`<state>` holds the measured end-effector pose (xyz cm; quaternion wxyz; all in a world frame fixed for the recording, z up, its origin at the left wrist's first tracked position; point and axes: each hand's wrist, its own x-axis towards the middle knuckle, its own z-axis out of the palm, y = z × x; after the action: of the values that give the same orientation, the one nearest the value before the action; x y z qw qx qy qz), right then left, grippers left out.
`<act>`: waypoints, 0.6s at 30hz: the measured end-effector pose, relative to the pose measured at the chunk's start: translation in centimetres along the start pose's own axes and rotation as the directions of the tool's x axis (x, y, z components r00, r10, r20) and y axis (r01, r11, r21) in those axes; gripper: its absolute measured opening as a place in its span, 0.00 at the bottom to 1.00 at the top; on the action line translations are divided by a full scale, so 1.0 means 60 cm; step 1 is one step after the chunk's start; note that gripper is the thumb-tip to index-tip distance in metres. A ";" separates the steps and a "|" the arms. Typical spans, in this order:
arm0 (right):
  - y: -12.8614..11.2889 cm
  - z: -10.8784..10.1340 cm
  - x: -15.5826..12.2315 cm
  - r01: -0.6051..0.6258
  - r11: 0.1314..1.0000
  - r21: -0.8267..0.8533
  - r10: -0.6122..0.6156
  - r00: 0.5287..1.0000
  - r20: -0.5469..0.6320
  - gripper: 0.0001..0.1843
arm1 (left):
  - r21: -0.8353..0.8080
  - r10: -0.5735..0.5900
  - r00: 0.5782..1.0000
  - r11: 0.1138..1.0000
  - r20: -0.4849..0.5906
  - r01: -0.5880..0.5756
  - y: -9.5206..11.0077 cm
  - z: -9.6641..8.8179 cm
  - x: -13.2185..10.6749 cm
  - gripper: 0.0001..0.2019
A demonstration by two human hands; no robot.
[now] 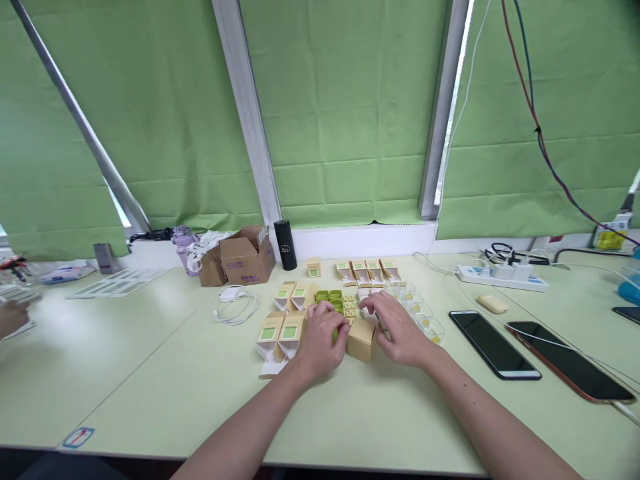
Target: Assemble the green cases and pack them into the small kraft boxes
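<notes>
A small closed kraft-paper box point(361, 341) stands on the table between my two hands. My left hand point(321, 337) is at its left, fingers bent and pressed together over green pieces; what they hold, if anything, is hidden. To the right of the box, my right hand point(399, 331) has its thumb apart from its fingers, which reach over small white pieces point(364, 293). Green square trays point(329, 295) and little yellow pieces point(349, 303) sit just beyond the hands. Clear round cups point(431, 327) with yellow in them line the right side.
Open kraft boxes point(268, 333) lie at the left, more point(369, 272) behind. Farther back are a cardboard box point(247, 257), a black cylinder point(285, 245) and a charger cable point(239, 303). Two phones point(495, 345) and a power strip point(500, 277) lie right. Another person's hand point(13, 319) shows far left.
</notes>
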<state>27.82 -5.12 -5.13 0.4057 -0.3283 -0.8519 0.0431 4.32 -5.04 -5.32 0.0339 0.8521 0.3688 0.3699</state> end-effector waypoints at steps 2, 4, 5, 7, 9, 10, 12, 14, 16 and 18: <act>-0.006 -0.002 0.001 0.011 1.000 0.025 -0.012 1.000 0.008 0.28 | 0.006 -0.038 0.999 0.999 0.007 0.038 0.000 0.001 0.000 0.10; -0.012 -0.003 0.002 0.025 0.999 0.039 -0.026 0.999 0.036 0.26 | 0.018 -0.074 0.997 0.997 0.028 0.073 -0.002 0.003 -0.001 0.12; -0.015 -0.002 0.002 0.030 0.998 0.046 -0.032 0.998 0.054 0.26 | 0.026 -0.080 0.996 0.997 0.042 0.079 -0.003 0.005 -0.001 0.14; -0.020 -0.001 0.003 0.032 0.998 0.063 -0.038 0.995 0.090 0.27 | 0.040 -0.067 0.996 0.997 0.066 0.065 -0.006 0.008 -0.004 0.21; -0.022 0.000 0.003 0.024 0.997 0.077 -0.033 0.993 0.112 0.30 | 0.048 -0.046 0.995 0.998 0.090 0.042 -0.010 0.011 -0.006 0.24; -0.022 0.000 0.004 0.021 0.996 0.082 -0.030 0.992 0.119 0.31 | 0.051 -0.042 0.994 0.998 0.098 0.037 -0.011 0.012 -0.006 0.24; -0.022 -0.001 0.004 0.020 0.995 0.094 -0.031 0.992 0.123 0.34 | 0.055 -0.047 0.994 0.998 0.102 0.042 -0.013 0.014 -0.007 0.23; -0.021 -0.003 0.004 0.017 0.994 0.107 -0.030 0.992 0.119 0.37 | 0.055 -0.055 0.994 0.997 0.096 0.050 -0.015 0.015 -0.007 0.21; -0.022 -0.005 0.004 0.011 0.993 0.114 -0.024 0.993 0.114 0.39 | 0.053 -0.059 0.994 0.997 0.092 0.054 -0.015 0.015 -0.007 0.20; -0.022 -0.005 0.003 0.003 0.993 0.118 -0.017 0.993 0.113 0.41 | 0.051 -0.062 0.993 0.997 0.102 0.057 -0.013 0.014 -0.007 0.21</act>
<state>27.25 -6.11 -4.34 0.3751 -0.2968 -0.8713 0.1097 4.21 -4.54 -6.45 0.0435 0.8593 0.4004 0.3152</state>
